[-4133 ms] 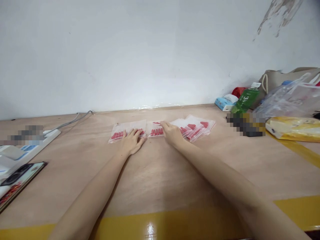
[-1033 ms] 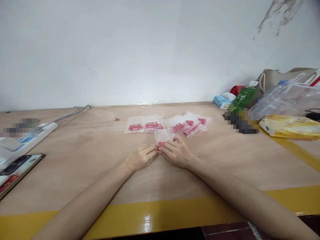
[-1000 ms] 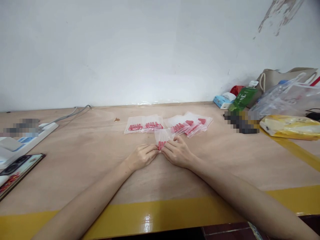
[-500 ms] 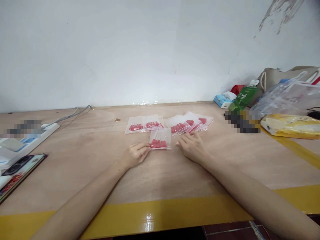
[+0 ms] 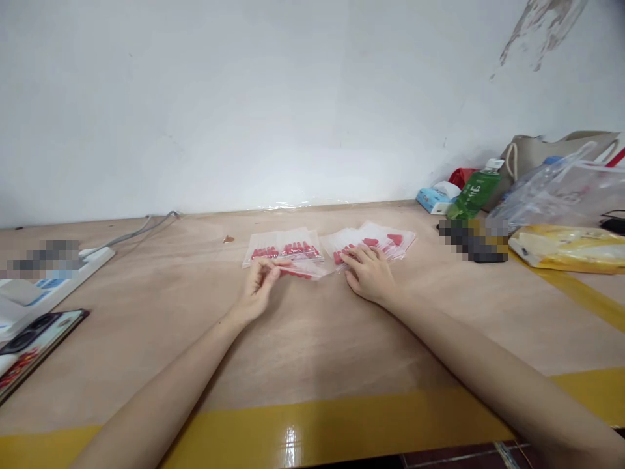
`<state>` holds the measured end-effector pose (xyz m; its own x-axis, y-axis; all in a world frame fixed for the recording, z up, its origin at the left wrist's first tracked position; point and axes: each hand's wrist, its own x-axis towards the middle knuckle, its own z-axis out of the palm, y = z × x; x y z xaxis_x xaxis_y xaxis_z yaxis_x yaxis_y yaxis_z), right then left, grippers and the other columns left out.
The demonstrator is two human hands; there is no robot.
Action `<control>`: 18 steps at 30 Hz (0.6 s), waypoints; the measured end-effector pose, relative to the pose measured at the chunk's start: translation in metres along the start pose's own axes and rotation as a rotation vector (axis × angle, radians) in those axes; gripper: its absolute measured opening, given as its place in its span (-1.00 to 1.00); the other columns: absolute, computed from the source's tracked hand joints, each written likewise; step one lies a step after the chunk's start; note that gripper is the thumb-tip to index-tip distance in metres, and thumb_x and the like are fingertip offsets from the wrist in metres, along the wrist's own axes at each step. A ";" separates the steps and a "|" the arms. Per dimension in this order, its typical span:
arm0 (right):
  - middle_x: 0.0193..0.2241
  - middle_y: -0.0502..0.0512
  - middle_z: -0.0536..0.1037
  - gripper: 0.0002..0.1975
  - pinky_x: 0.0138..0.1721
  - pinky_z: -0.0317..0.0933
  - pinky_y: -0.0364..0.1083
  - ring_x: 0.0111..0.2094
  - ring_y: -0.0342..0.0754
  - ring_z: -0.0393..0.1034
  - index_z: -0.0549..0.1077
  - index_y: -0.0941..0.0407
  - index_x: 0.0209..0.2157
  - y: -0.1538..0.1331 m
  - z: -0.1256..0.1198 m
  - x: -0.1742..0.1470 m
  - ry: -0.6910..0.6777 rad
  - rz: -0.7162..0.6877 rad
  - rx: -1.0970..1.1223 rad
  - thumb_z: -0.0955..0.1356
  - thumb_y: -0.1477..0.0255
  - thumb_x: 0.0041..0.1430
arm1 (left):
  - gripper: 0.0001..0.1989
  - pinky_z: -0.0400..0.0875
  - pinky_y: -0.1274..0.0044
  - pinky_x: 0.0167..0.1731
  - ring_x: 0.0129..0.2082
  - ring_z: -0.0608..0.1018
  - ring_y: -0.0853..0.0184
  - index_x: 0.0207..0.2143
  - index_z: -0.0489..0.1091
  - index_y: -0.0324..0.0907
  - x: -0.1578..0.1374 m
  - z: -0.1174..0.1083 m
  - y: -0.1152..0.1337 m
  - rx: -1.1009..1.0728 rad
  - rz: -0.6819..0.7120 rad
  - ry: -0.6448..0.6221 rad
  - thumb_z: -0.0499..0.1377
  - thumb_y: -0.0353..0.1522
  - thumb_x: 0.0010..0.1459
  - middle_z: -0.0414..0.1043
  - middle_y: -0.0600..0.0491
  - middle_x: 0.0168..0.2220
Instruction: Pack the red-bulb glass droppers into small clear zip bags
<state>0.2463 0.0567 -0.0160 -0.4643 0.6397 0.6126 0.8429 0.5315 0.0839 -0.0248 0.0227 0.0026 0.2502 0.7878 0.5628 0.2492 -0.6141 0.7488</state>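
Note:
Between its thumb and fingers, my left hand [image 5: 258, 290] pinches the edge of a small clear plastic bag [image 5: 305, 268] with red pieces inside. The bag is tilted, lifted at my fingers. Just behind it lie more clear bags [image 5: 283, 236], each with a row of small red pieces. My right hand [image 5: 368, 273] rests with its fingers spread on a fanned pile of similar bags [image 5: 381, 233]. Its fingertips cover part of the red pieces there. What exactly the red pieces are is too small to tell.
A power strip [image 5: 97, 260] with a grey cable and a phone [image 5: 36, 345] lie at the left. To the right stand a tissue pack [image 5: 434, 200], a green bottle [image 5: 473, 192], plastic bags [image 5: 556, 189] and a yellow packet [image 5: 566, 247]. Yellow tape [image 5: 244, 430] lines the front edge.
My left hand has lifted and tilted the bag that was lying flat, moving it slightly away from me. My right hand has spread its fingers and shifted onto the right pile.

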 end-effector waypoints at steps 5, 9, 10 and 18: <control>-0.23 0.15 0.52 -0.75 0.02 -0.06 0.09 -0.10 0.06 0.26 0.50 0.13 -0.27 0.006 0.012 0.013 -0.103 -0.081 -0.007 0.22 0.57 0.11 | -0.83 0.33 0.34 -0.07 -0.03 0.41 0.28 -0.30 0.04 -0.12 0.019 -0.033 -0.019 0.053 0.032 0.273 -0.02 -0.24 0.21 0.36 -0.04 -0.11; -0.23 0.15 0.53 -0.74 -0.07 0.09 -0.04 -0.12 0.01 0.30 0.50 0.18 -0.27 -0.002 0.019 0.022 -0.151 -0.078 0.037 0.21 0.61 0.12 | -0.82 0.28 0.33 -0.05 -0.04 0.40 0.26 -0.36 0.05 -0.14 0.026 -0.066 -0.047 0.305 -0.005 0.306 -0.02 -0.23 0.15 0.38 -0.04 -0.17; -0.23 0.15 0.52 -0.74 -0.08 0.10 -0.05 -0.14 -0.01 0.31 0.50 0.19 -0.26 -0.006 0.021 0.024 -0.162 -0.085 0.044 0.22 0.62 0.11 | -0.81 0.30 0.33 -0.07 -0.07 0.42 0.25 -0.39 0.05 -0.14 0.026 -0.073 -0.053 0.329 -0.025 0.289 -0.02 -0.23 0.13 0.39 -0.05 -0.20; -0.16 0.21 0.46 -0.71 -0.08 0.10 -0.05 -0.12 0.01 0.28 0.45 0.19 -0.17 -0.015 0.024 0.022 -0.068 -0.015 0.081 0.21 0.62 0.10 | -0.79 0.02 0.07 0.02 0.02 0.31 0.04 -0.32 0.28 -0.16 0.038 -0.068 -0.043 0.652 -0.134 0.087 0.05 -0.24 0.00 0.34 -0.08 -0.05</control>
<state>0.2167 0.0761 -0.0229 -0.4967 0.6659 0.5566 0.8122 0.5828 0.0275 -0.0900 0.0825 0.0158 0.1081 0.8431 0.5267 0.7936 -0.3923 0.4651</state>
